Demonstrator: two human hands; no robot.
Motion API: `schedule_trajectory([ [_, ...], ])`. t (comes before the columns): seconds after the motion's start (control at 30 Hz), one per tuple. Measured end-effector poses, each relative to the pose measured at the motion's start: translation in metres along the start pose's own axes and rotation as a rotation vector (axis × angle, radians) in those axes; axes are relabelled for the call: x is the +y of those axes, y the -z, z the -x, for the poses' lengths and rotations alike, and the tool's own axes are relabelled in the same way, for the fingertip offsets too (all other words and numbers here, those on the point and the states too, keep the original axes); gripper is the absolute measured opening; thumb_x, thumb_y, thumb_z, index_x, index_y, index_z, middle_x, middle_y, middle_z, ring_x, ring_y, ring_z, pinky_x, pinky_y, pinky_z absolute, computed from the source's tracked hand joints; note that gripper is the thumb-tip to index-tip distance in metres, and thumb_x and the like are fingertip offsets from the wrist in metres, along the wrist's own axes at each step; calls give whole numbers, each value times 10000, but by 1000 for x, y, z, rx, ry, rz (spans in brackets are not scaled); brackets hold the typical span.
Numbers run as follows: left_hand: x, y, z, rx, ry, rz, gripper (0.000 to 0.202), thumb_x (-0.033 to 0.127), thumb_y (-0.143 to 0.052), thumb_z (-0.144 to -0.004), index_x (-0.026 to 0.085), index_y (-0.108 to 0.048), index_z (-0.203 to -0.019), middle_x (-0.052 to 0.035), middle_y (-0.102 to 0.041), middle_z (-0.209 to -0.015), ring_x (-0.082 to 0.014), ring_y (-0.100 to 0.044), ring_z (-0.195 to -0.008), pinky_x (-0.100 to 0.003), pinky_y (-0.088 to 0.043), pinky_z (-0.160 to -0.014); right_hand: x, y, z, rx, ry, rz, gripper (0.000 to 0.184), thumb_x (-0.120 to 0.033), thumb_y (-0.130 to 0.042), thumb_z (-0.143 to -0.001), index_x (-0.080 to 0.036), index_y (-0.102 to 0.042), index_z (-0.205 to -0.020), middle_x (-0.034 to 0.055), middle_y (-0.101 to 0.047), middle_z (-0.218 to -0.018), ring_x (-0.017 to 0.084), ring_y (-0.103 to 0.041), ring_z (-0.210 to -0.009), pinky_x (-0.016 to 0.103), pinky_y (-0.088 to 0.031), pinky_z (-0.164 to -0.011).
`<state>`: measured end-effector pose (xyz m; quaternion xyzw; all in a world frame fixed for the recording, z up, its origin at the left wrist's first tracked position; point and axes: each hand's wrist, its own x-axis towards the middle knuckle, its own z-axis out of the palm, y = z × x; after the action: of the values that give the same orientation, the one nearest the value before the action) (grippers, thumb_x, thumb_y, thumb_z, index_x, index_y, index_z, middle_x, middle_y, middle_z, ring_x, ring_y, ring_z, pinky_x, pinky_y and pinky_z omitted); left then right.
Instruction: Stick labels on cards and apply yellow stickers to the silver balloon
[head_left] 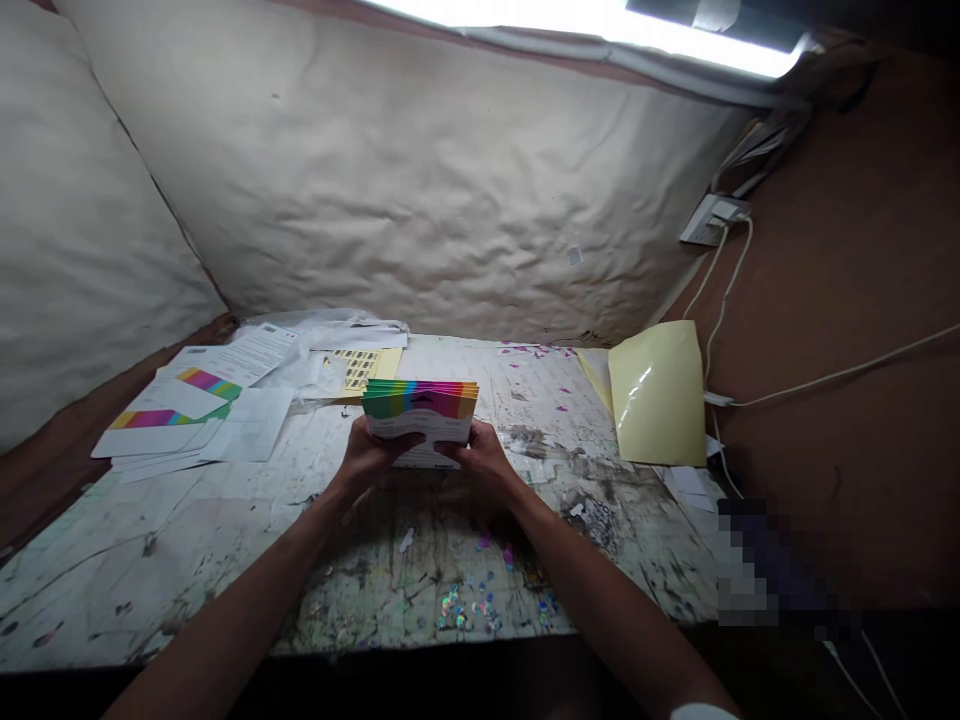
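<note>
Head view: left hand (pixel 367 458) and right hand (pixel 484 458) grip a stack of rainbow-edged cards (pixel 420 400); more cards (pixel 161 420) lie loose on the surface (pixel 225 560).

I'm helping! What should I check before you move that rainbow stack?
1. Left hand and right hand both holding the rainbow-edged stack: ok.
2. Stack's coloured top edges lined up: ok.
3. Yellow sheet apart from the stack: ok, it stands off to the right.
4. Shiny sequins off the stained table: not ok, they lie in front of the hands.
5. Small print on the stack readable: cannot tell, it's too small.
</note>
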<state>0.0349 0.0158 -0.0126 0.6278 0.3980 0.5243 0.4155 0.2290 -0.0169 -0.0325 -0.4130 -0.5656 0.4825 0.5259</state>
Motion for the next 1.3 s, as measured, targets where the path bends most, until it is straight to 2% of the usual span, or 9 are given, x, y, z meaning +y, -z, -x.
schedule_trajectory([
  [0.67, 2, -8, 6, -129, -62, 61, 381, 333, -799, -690, 150, -689, -1007, -95, -713, -1014, -265, -667, -918, -396, -546, -821, -8, 5, -1, 36, -48, -77, 361, -305, -869, -541, -154, -751, -847, 43, -732, -802, 218, -660, -722, 361, -538, -707],
  [0.8, 9, -12, 6, -73, -94, 146, 617, 326, -826, -661, 166, -554, -1192, -106, -648, -1109, -258, -621, -1009, -364, -512, -865, -13, 4, -2, 53, -31, -135, 307, -289, -859, -555, -159, -756, -814, 33, -735, -780, 220, -665, -716, 367, -541, -709],
  [0.87, 8, -11, 3, 46, -81, 278, 728, 365, -810, -687, 213, -437, -1294, -83, -605, -1131, -222, -601, -1025, -322, -492, -887, -18, 6, -2, 67, -28, -209, 298, -267, -855, -564, -163, -760, -826, 36, -743, -804, 236, -676, -753, 387, -545, -753],
  [0.93, 6, -8, -2, 255, 2, 432, 620, 436, -705, -793, 258, -401, -1303, -48, -578, -1097, -170, -596, -994, -275, -474, -895, -24, 9, -3, 90, -22, -310, 326, -247, -853, -573, -172, -760, -876, 46, -750, -876, 260, -685, -831, 410, -543, -810],
  [1.0, 3, -3, -8, 356, 231, 613, 426, 464, -549, -901, 243, -450, -1252, -48, -583, -1028, -147, -613, -917, -261, -483, -858, -30, 14, -2, 102, -33, -420, 373, -252, -849, -585, -179, -751, -938, 61, -747, -964, 284, -682, -911, 429, -541, -846],
  [1.1, 2, 2, -11, 56, 671, 896, 368, 391, -443, -959, 156, -488, -1239, -110, -633, -997, -186, -655, -837, -311, -520, -775, -33, 16, -1, 80, -96, -531, 407, -289, -841, -612, -178, -730, -987, 81, -735, -1028, 300, -680, -969, 439, -546, -863],
  [1.17, 1, 1, -10, -157, 814, 1031, 393, 353, -409, -971, 104, -485, -1266, -152, -662, -1019, -217, -677, -837, -353, -532, -771, -32, 15, 0, 66, -142, -576, 419, -299, -840, -615, -177, -719, -997, 82, -735, -1033, 300, -681, -982, 436, -550, -868],
  [1.23, -1, -2, -7, -168, 866, 1129, 418, 345, -352, -988, 69, -483, -1274, -169, -684, -1006, -236, -691, -832, -385, -540, -781, -28, 12, 0, 65, -183, -606, 441, -288, -848, -603, -177, -707, -1007, 80, -736, -1031, 300, -679, -996, 433, -553, -872],
  [1.3, -3, -5, -5, -61, 886, 1178, 442, 341, -272, -1004, 60, -472, -1281, -160, -704, -956, -239, -702, -807, -403, -548, -783, -24, 10, 0, 70, -215, -632, 452, -274, -851, -601, -176, -698, -1015, 77, -739, -1026, 299, -676, -1009, 431, -554, -878],
])
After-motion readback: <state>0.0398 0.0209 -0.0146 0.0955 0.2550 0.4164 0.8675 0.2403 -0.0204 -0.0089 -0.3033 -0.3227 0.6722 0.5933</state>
